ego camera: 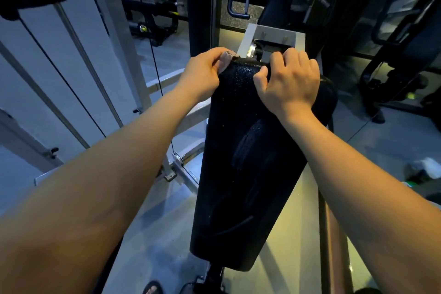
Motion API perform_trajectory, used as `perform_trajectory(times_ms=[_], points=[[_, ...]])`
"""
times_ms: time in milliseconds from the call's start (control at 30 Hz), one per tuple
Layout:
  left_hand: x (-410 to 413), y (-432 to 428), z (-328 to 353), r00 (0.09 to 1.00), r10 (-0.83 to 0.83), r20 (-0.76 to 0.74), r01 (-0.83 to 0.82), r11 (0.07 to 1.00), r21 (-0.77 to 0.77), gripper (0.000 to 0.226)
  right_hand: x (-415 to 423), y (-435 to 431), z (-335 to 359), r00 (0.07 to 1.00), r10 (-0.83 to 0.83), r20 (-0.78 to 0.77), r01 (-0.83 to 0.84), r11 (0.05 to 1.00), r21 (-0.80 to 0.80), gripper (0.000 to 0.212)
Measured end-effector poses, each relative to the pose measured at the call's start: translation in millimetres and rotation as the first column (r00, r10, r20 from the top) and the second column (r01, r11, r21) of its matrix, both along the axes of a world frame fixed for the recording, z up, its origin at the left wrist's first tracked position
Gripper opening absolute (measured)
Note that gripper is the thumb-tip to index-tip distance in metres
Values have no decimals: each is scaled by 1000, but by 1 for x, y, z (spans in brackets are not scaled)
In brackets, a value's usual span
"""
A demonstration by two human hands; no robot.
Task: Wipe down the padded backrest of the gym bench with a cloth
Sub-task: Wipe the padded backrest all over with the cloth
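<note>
sandalled foot (152, 289) at the bottom edge, nearest. then black padded backrest (241, 174), long axis straight away from the body, lower end near, top edge far. both hands at that far top edge, about level: left hand (202, 74) pinching a pale cloth (225, 61) on the top-left corner, right hand (288, 83) curled over the top-right rim, gripping. whole pad length back toward the body from the cloth. likely next: pull down along that axis. grey metal bracket (272, 31) just beyond.
</note>
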State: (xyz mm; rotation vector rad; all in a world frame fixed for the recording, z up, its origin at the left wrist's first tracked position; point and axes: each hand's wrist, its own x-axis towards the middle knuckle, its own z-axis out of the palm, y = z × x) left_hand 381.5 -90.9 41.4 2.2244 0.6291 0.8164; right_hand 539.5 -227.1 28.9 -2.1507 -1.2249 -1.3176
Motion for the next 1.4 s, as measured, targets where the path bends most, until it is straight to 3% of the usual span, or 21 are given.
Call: perform_trajectory(times_ms=[67, 200, 267, 367, 500, 633, 733, 833, 900, 1000, 1100, 1267, 1400], points=[[6, 4, 6, 1000, -25, 1, 25, 1000, 12, 26, -1, 0, 0, 1000, -4, -1, 4, 1000, -3, 34], [14, 8, 25, 972, -147, -185, 175, 974, 146, 37, -1, -1, 1, 1000, 7, -18, -8, 1000, -12, 36], [11, 9, 25, 971, -188, -145, 207, 970, 130, 35, -1, -1, 1, 1000, 11, -17, -11, 1000, -3, 36], [0, 7, -5, 990, -74, 118, 83, 993, -82, 25, -1, -2, 0, 1000, 12, -20, -12, 1000, 0, 36], [-27, -28, -101, 984, 176, -30, -176, 927, -331, 26, 0, 2, -1, 1000, -4, -9, 4, 1000, 21, 36], [-24, -29, -126, 964, 259, 52, -185, 803, -566, 33, 0, 0, -2, 1000, -14, 9, 14, 1000, 13, 34], [-7, -6, -84, 958, 238, 163, -116, 836, -537, 36, -2, 1, -2, 1000, 6, -1, -6, 1000, 14, 34], [-7, -11, -53, 961, 147, 235, -41, 913, -405, 36, -1, -1, -1, 1000, -10, -6, 10, 1000, 16, 34], [-15, -12, -75, 979, 147, 138, -94, 937, -337, 34, -3, 0, 0, 1000, -11, 0, 11, 1000, 6, 34], [-38, -26, -127, 979, 194, -66, -205, 911, -357, 29, -3, 1, 2, 1000, -10, -8, 10, 1000, -8, 34], [-42, -25, -123, 979, 158, -128, -196, 901, -388, 26, -3, -1, 1, 1000, -21, -12, 21, 999, -25, 35], [-28, -17, -64, 981, 143, 132, -73, 899, -431, 36, -5, -2, 2, 1000, -15, 12, 15, 999, -37, 35], [-45, -53, -94, 975, 197, 99, -141, 903, -407, 33, -9, -17, -13, 1000, 12, 7, -11, 994, -110, 42]])
